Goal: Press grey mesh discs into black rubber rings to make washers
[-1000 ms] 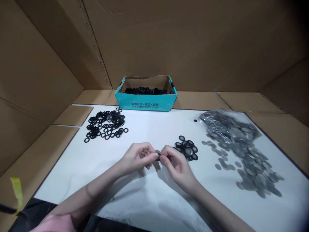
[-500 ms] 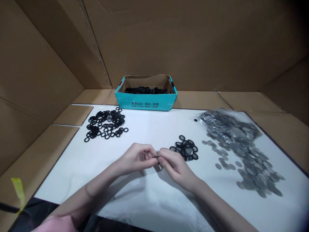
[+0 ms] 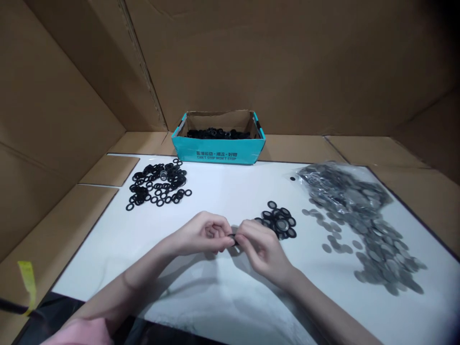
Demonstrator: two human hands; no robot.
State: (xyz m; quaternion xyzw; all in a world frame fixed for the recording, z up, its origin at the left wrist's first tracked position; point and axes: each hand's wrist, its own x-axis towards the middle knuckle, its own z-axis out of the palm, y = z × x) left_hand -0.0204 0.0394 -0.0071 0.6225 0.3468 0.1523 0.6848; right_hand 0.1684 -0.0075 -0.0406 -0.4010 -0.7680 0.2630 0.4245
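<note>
Black ring (image 3: 235, 238), partly hidden, tilts nearly edge-on.

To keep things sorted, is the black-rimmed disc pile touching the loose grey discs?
Apart: the head view shows a strip of white tabletop between the black-rimmed disc pile and the loose grey discs.

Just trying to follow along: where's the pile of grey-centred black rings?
The grey-centred rings lie right of the head view's centre, just beyond the right hand and left of the loose grey discs.
</note>
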